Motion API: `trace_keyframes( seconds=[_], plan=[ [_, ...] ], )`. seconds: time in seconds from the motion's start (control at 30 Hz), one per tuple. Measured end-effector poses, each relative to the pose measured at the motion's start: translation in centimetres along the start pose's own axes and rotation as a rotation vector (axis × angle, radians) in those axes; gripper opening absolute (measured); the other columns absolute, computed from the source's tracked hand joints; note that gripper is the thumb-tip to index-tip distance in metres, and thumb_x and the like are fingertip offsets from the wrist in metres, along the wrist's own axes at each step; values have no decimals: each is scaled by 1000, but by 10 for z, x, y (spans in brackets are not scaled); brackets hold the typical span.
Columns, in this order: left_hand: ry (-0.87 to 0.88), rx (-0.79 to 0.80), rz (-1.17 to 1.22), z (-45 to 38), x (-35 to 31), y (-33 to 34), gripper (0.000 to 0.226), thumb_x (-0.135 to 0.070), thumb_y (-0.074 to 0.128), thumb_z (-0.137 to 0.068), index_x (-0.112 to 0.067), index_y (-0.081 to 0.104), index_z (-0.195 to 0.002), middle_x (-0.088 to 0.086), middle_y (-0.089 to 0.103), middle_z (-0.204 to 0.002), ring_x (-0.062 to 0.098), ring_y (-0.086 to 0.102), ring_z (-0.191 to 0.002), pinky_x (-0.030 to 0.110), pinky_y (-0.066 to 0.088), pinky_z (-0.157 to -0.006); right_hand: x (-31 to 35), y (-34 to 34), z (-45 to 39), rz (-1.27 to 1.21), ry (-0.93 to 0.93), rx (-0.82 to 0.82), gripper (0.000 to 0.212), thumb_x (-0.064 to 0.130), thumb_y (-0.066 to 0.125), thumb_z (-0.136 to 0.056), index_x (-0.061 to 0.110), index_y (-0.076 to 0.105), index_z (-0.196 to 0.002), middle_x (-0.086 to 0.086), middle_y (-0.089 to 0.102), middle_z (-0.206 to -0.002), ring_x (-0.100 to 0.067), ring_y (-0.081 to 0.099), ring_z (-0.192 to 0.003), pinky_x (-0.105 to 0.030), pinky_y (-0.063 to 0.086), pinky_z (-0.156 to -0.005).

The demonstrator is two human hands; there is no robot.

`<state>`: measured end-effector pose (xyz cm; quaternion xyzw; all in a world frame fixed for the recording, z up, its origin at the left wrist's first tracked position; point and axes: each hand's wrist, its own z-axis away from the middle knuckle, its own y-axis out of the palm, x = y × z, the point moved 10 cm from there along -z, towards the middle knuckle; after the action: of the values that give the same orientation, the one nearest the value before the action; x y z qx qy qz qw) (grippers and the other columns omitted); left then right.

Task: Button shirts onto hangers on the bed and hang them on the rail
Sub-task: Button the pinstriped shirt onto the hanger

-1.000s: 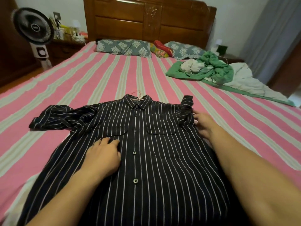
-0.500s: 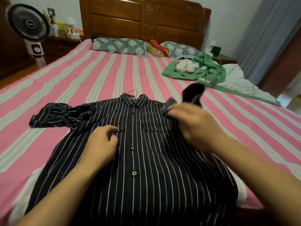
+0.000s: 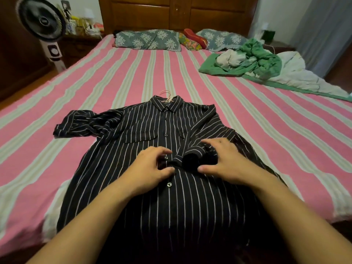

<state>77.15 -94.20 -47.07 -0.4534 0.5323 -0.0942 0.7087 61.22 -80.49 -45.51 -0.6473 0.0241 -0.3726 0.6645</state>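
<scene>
**Striped shirt on hanger, sleeve laid across front, two hands at the placket**

Item: black shirt [image 3: 171, 197] with thin white stripes, lying face up and buttoned on the pink-and-pale striped bedspread [image 3: 95, 88], collar toward the headboard [image 3: 179, 14]. A pale pink hanger [image 3: 167, 96] shows only its hook, poking out above the collar. One sleeve [image 3: 82, 123] lies spread out to the side; the other sleeve's rolled cuff [image 3: 188, 156] is folded over onto the shirt front.

Left hand [image 3: 150, 170]: forearm reaching in from the lower edge, palm down, fingers bent and thumb drawn in, fingertips resting on the cloth around a button [image 3: 166, 158] on the placket. Whether it pinches cloth cannot be told.

Right hand [image 3: 226, 161]: forearm entering from the lower right, palm down, fingers and thumb curved around the rolled cuff, holding it against the shirt front.

Surroundings: two patterned pillows [image 3: 148, 40] at the head of the bed; a green and white heap of bedding [image 3: 253, 60] on the far right side; a standing fan [image 3: 42, 20] beside the bed at upper left.
</scene>
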Motion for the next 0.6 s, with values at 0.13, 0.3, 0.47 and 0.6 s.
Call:
trace_keyframes(
  seconds=[0.13,0.3,0.47,0.6],
  plan=[
    [79,-12,-246,-17,-21,20,67,-51,72,-86,-36,45,-146,-11,50,-139,16,40,-131,41,36,-112,40,-4,-6,45,-267,-205,29,42,62,-96,30,70,-121,2,56,-137,-13,44,-130,-39,34,-112],
    [70,-169,0,-34,-25,9,12,-29,68,-95,-27,75,-105,-8,74,-101,15,66,-102,38,51,-95,21,-56,-14,-484,-148,-434,44,30,52,-104,1,51,-71,1,45,-64,-11,40,-60,-35,33,-62],
    [-35,-281,548,-27,-14,-30,15,-27,64,-98,-22,74,-88,-4,69,-77,12,64,-75,44,56,-86,-25,-69,-4,-1015,16,-479,37,31,52,-105,5,73,-91,-10,73,-85,-24,67,-77,-41,55,-81],
    [58,-121,445,-13,-48,-4,20,-35,69,-94,-30,70,-113,-13,69,-109,-2,63,-101,24,49,-97,-29,-70,3,-1318,-1,-381,32,22,49,-106,0,71,-110,-16,75,-104,-25,73,-94,-35,60,-80]
  ],
)
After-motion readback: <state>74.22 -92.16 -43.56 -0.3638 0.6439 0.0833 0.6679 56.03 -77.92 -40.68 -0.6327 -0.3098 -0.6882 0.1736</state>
